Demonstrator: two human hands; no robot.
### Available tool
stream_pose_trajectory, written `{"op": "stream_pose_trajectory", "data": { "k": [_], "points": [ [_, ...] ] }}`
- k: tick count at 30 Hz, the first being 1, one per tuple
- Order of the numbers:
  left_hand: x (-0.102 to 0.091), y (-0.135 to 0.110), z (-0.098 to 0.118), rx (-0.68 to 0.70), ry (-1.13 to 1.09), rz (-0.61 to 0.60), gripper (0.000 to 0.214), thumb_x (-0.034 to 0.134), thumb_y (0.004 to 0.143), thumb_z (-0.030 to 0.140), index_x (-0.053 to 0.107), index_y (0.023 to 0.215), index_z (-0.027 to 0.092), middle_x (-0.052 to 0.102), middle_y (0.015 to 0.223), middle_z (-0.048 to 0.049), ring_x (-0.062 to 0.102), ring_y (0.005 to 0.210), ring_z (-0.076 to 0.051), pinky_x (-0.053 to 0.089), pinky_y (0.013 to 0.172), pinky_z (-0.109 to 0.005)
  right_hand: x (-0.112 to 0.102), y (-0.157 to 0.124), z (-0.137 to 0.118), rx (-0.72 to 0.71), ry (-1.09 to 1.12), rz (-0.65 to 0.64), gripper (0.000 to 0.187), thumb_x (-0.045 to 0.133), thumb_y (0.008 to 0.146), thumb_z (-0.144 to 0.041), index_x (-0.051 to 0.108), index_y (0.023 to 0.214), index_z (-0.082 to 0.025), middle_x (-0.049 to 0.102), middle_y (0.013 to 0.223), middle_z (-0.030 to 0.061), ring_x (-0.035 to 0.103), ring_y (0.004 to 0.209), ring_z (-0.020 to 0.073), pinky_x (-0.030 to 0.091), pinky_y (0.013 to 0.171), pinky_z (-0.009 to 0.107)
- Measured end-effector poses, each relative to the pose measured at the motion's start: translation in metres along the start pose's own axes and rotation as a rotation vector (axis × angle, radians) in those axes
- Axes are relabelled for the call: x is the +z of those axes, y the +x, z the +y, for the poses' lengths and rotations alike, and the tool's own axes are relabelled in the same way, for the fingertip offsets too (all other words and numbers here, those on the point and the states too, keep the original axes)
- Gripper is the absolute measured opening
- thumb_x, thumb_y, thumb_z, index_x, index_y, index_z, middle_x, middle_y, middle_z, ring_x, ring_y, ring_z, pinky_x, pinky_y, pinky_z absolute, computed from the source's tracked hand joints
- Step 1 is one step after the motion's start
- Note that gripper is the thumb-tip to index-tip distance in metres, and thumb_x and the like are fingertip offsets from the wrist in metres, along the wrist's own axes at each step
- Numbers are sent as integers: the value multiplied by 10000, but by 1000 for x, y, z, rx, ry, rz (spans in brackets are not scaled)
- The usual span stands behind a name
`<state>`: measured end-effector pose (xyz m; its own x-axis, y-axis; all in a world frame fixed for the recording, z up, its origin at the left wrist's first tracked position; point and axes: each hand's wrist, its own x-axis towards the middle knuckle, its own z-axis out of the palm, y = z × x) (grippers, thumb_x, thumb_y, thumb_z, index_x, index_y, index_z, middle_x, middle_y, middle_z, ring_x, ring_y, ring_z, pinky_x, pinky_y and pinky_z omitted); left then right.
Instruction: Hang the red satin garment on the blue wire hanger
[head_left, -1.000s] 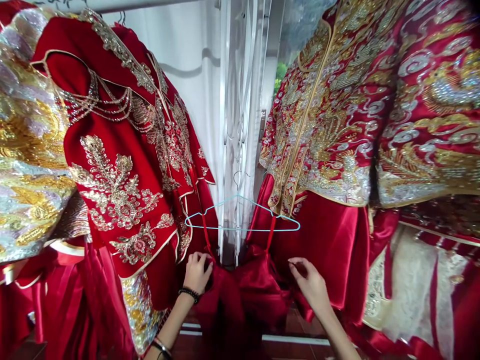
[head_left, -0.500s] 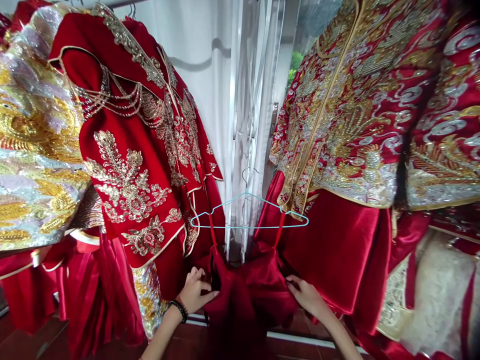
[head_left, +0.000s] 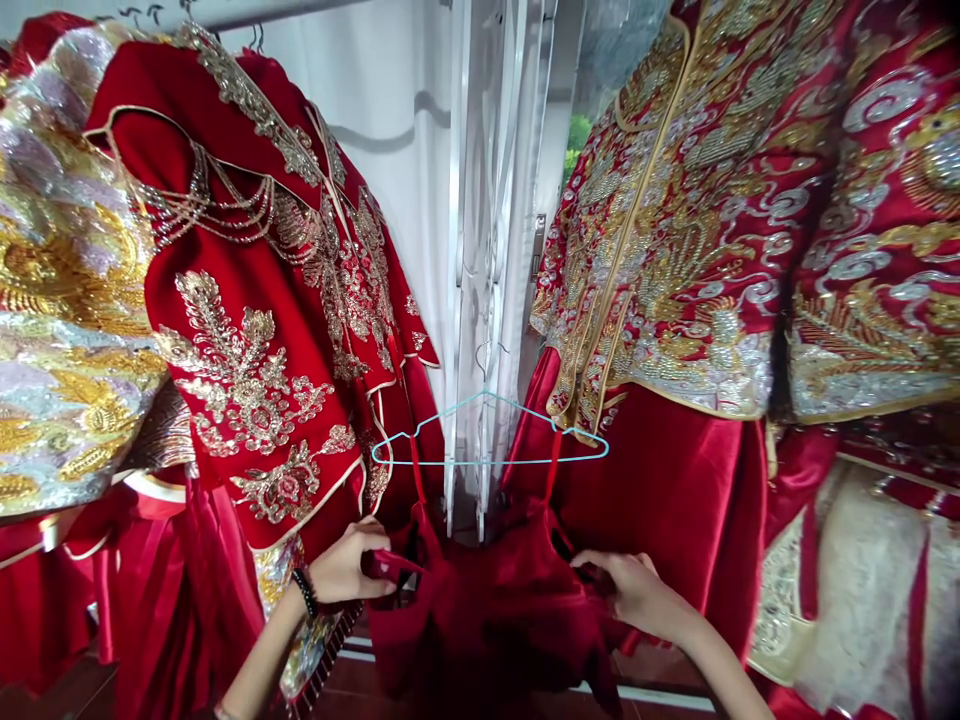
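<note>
A dark red satin garment with thin straps (head_left: 495, 585) hangs by those straps from a light-blue wire hanger (head_left: 489, 462). My left hand (head_left: 346, 568), with a black bead bracelet (head_left: 305, 592) on its wrist, pinches the garment's left side edge and holds it out from the body of the cloth. On the other side, my right hand (head_left: 637, 592) has its fingers closed on the garment's right side edge. Part of the right fingertips is hidden in the fabric. The lower end of the garment is in shadow.
An embroidered red jacket with bead strands (head_left: 247, 350) hangs at the left, near a gold and white sequined garment (head_left: 67, 270). At the right hangs a gold-embroidered jacket (head_left: 675, 260) over a red satin skirt (head_left: 675, 500). White metal posts (head_left: 469, 250) stand behind the hanger.
My left hand has moved outward to the left and now pulls the garment's side edge away. My right hand has shifted slightly right, and the garment is spread wider.
</note>
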<state>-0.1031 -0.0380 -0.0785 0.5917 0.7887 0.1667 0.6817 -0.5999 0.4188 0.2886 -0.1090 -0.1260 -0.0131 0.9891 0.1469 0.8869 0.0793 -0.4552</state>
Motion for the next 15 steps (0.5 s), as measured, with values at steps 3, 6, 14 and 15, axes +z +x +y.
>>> {"op": "stream_pose_trajectory", "data": {
  "k": [3,6,14,15],
  "points": [
    [-9,4,-4,-10,44,51,41,575,642,199,569,682,196,573,728,6,510,763,-151,412,718,-256,-6,10,-6,-94,-140,56,564,372,538,-15,627,963,-282,664,803,8,568,841,195,368,777,333],
    [-3,13,-10,-93,37,253,38,541,667,203,556,701,209,579,737,3,533,762,-158,430,707,-266,-9,21,-12,-176,-218,247,493,358,667,-36,609,1034,-248,658,886,44,550,865,202,385,755,336],
    [21,34,-21,-545,-267,708,279,538,680,492,498,726,220,530,474,60,543,468,-141,417,541,-243,4,38,-24,-47,-130,684,341,338,857,-339,618,1007,-214,611,922,77,560,874,209,441,631,284],
    [20,36,-21,-573,-348,717,286,542,678,495,497,742,220,552,477,60,562,479,-143,421,541,-238,7,40,-25,33,-85,708,358,343,851,-381,600,1033,-210,611,915,80,572,844,215,432,588,284]
  ]
}}
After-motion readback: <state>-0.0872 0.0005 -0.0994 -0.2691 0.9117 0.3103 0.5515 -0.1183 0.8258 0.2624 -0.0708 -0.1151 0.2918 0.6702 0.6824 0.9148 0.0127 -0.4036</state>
